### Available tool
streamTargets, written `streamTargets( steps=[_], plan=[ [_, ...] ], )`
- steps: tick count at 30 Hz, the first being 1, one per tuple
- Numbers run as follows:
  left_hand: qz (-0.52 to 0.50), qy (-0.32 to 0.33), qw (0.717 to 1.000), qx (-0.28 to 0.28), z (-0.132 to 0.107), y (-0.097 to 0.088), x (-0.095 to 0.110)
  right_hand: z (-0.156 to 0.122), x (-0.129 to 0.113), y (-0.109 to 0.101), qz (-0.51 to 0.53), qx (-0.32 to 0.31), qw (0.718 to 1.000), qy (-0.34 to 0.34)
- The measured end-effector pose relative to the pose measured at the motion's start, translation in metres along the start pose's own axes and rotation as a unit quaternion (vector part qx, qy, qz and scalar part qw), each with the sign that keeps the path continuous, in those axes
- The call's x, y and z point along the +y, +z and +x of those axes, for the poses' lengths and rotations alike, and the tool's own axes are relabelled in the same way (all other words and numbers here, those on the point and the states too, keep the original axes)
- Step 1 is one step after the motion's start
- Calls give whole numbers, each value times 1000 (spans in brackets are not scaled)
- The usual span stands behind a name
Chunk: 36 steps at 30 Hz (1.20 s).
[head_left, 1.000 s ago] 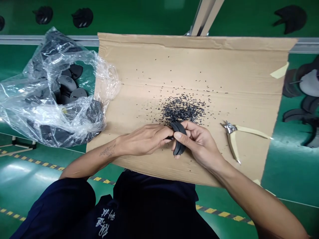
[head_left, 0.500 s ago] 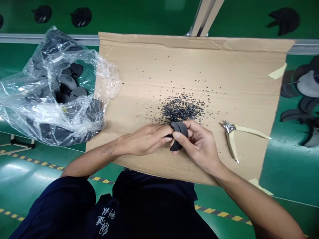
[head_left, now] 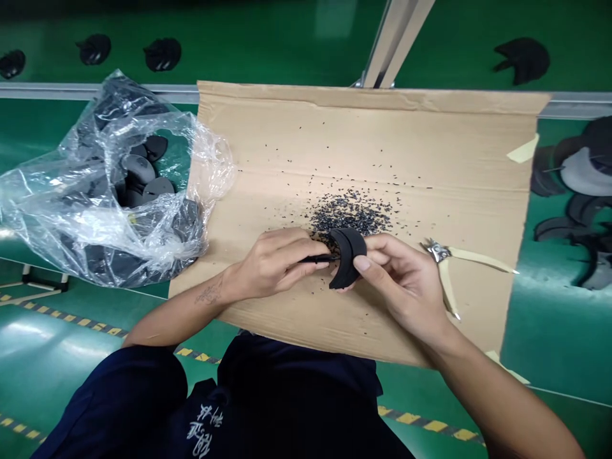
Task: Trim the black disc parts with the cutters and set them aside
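My right hand (head_left: 399, 280) pinches a curved black plastic part (head_left: 348, 256) between thumb and fingers, just above the cardboard sheet (head_left: 430, 159). My left hand (head_left: 272, 262) is closed on a thin black tool (head_left: 318, 259) whose tip touches the part's left edge. Both hands hover at the near middle of the cardboard, right below a pile of small black shavings (head_left: 351, 213).
Cream-handled cutting pliers (head_left: 449, 268) lie on the cardboard just right of my right hand. A clear plastic bag (head_left: 109, 191) of black parts sits at the left. More black parts (head_left: 578, 185) lie on the green surface at the right. A metal rail (head_left: 95, 92) crosses behind.
My right hand has turned the black part so its broad curved face shows. The thin tool in my left hand now sticks out further toward it. The view shifted slightly downward.
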<state>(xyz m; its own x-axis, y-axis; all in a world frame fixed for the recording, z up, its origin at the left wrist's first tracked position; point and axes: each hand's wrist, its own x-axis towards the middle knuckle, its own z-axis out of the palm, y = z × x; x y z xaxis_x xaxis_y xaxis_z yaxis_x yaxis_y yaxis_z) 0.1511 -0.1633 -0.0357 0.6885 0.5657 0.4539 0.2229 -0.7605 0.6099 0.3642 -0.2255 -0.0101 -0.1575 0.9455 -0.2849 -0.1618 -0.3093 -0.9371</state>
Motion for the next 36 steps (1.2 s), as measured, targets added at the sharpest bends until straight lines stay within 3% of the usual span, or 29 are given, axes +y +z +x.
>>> streamTargets(
  steps=[5,9,14,18,21,24,27,29,31,33,36],
  plan=[
    [-47,-4,999,17,0,3,0,2,5,1,33,-27,999,32],
    [-42,-11,999,10,0,5,-1,3,2,-3,-3,-2,1000,-12],
    [-74,-40,996,11,-2,3,2,3,11,0,-52,11,999,-11],
    [-65,-81,994,-20,-9,1,11,-2,17,2,-154,54,983,-82],
    [-56,-71,996,-24,-15,4,7,-7,12,-19,-296,87,939,-151],
    [-38,-44,998,-20,-16,9,5,-27,0,-64,-449,130,863,-189],
    [-22,-27,999,-17,-14,10,10,-52,-10,-124,-615,241,742,-115],
    [-24,-25,999,-16,-13,11,13,-63,-13,-162,-639,274,714,-82],
    [-30,-29,999,-18,-13,11,13,-68,-13,-189,-704,270,656,-13],
    [-34,-35,999,-18,-13,12,12,-68,-10,-202,-738,262,621,23],
    [-39,-50,998,-18,-15,14,9,-64,-10,-205,-745,263,613,19]
  ],
)
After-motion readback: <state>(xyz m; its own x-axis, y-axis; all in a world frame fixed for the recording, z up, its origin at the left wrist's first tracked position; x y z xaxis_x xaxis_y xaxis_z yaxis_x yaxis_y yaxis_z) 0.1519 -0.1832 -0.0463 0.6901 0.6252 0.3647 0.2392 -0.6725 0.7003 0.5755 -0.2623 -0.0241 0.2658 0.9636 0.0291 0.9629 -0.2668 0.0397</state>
